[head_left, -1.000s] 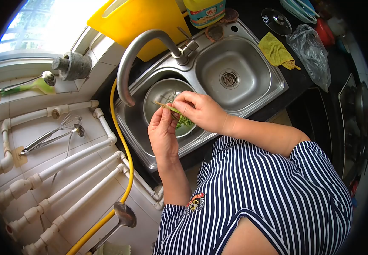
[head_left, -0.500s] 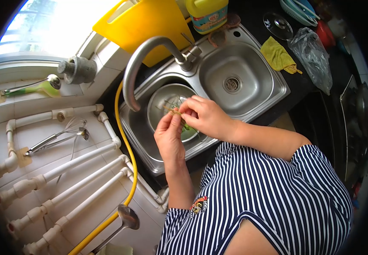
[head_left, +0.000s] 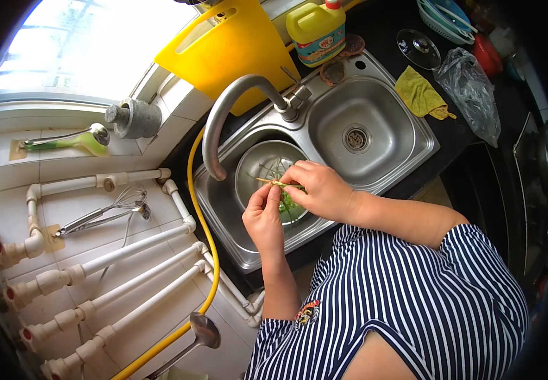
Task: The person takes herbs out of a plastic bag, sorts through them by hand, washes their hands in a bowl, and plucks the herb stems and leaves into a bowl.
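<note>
Above the left basin, my left hand pinches a thin green herb stalk with a pale, root-like end pointing left. My right hand has its fingertips closed on the same stalk, right beside the left fingertips. Just below both hands is a round metal bowl in the left sink basin. It holds leafy greens and thin stems, partly covered by the hands. The exact kind of herb is too small to make out.
A curved faucet arches over the left basin. The right basin has a drain. Around the sink are a yellow cloth, a plastic bag, a yellow jug and a yellow hose. A ladle hangs at lower left.
The view has shifted, so everything sits lower and further right. Both hands stay together over the bowl, and the stalk between the fingertips now shows more clearly, lying nearly level.
</note>
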Motion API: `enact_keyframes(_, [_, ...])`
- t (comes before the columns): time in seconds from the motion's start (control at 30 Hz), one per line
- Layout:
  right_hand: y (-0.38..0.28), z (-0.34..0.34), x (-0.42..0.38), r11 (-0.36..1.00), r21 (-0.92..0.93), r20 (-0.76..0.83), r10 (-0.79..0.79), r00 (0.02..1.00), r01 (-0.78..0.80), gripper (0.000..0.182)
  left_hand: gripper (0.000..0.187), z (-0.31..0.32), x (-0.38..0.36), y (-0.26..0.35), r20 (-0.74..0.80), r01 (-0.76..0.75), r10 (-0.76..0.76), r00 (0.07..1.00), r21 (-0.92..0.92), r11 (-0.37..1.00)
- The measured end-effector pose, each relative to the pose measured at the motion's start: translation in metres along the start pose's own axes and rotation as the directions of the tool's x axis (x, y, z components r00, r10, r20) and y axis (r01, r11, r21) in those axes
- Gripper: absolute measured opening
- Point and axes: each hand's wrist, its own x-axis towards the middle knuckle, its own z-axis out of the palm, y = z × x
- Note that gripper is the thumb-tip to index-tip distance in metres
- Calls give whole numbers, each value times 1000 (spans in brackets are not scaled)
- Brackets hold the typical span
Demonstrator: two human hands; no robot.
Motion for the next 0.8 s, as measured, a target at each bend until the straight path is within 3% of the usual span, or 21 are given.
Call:
enact_keyframes(0.23, [-2, -1, -3, 990, -126, 3, -57, 998, 57, 14, 15, 4, -2, -8, -57, -81, 95, 994, 222, 972])
enact_keyframes(0.3, [-1, 1, -3, 995, -93, -7, -18, 1000, 17, 14, 15, 8, -3, 0, -39, -216, 257, 966, 427, 878])
enact_keyframes(0.4, [0, 1, -3, 999, -26, -29, 43, 999, -43, 15, 12, 10, -4, 9, 44, -336, 376, 926, 552, 763])
enact_keyframes(0.63, [0, 1, -1, 998, -9, -5, 67, 998, -67, 16, 11, 13, -2, 13, 16, -288, 352, 936, 611, 737])
enact_keyframes(0.7, [-7, -8, 1, 992, -11, 26, 129, 991, -129, 16, 11, 9, 3, 6, -30, -311, 435, 900, 655, 689])
enact_keyframes(0.77, [-7, -10, 3, 981, -14, 61, 196, 979, -196, 17, 13, -1, 13, 6, -120, -209, 365, 923, 639, 740])
enact_keyframes(0.8, [-4, -10, 4, 929, 190, 122, 298, 947, -317, 18, 15, -10, 20, -4, -127, -194, 322, 938, 577, 793])
